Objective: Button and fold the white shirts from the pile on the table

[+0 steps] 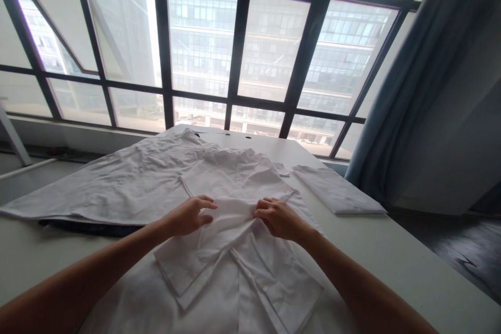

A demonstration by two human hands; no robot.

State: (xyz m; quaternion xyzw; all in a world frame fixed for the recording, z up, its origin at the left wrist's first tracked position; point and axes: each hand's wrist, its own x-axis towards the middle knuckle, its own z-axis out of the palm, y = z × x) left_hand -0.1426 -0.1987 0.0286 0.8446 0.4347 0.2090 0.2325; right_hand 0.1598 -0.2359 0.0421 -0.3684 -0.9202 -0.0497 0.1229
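A white shirt (219, 282) lies spread on the table in front of me, its sleeves folded in over its middle and their cuffs pointing toward me. My left hand (193, 214) hovers at or rests on the left side of the folded sleeves, thumb and fingers apart. On the right, my right hand (276, 216) has its fingers closed on a fold of the shirt's sleeve fabric. The shirt's collar end lies at the far side, beyond both hands.
Another white garment (117, 182) is spread over the table's left side, with something dark under its near edge. A flat folded white cloth (340, 190) lies at the right on the white table (410, 255). Windows stand behind; a blue curtain (391, 94) hangs at right.
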